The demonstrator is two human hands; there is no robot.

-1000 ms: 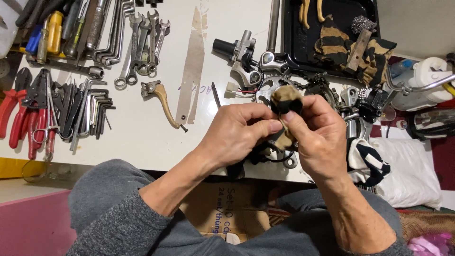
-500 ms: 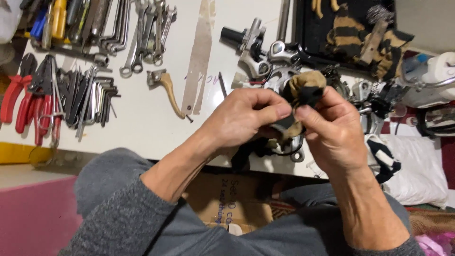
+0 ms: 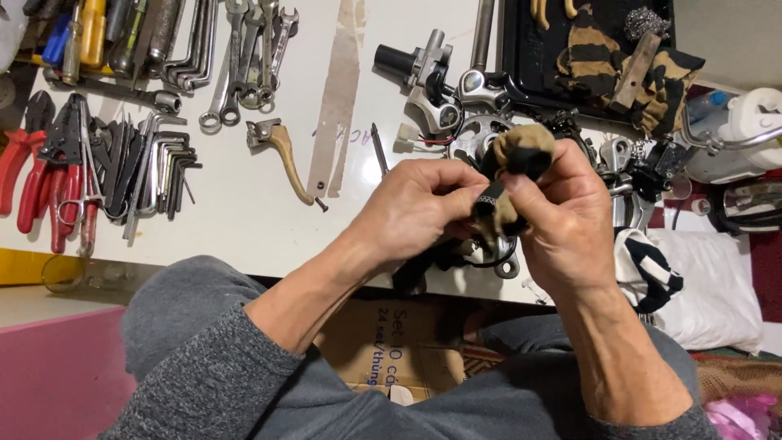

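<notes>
White bench (image 3: 244, 204) fills the top of the view, and both hands meet just over its near edge. Up and to the right of the grip sits a black tray (image 3: 521, 49) with a striped rag (image 3: 603, 57) bunched in it. Far to the left of the grip lie red pliers (image 3: 32, 171), then a fan of hex keys (image 3: 155, 167), and above those a row of spanners (image 3: 244, 57). Between those tools and the hands, a bronze lever (image 3: 281, 147) lies flat on the bench. Just behind the grip is a cluster of metal parts (image 3: 456, 98), close to the knuckles.

Now the grip itself. Left hand (image 3: 415, 212) is curled shut, thumb and fingertips pinching a small black part (image 3: 487, 200) from the left. Right hand (image 3: 562, 220) closes in from the other side, fingers wrapped round a tan cloth (image 3: 525, 151) that bulges out above them, the cloth pressed against the same part. The part sits right between the two hands, held above the bench edge, and a metal ring (image 3: 503, 262) hangs just below the grip. What lies deeper inside the palms, I cannot tell.
</notes>
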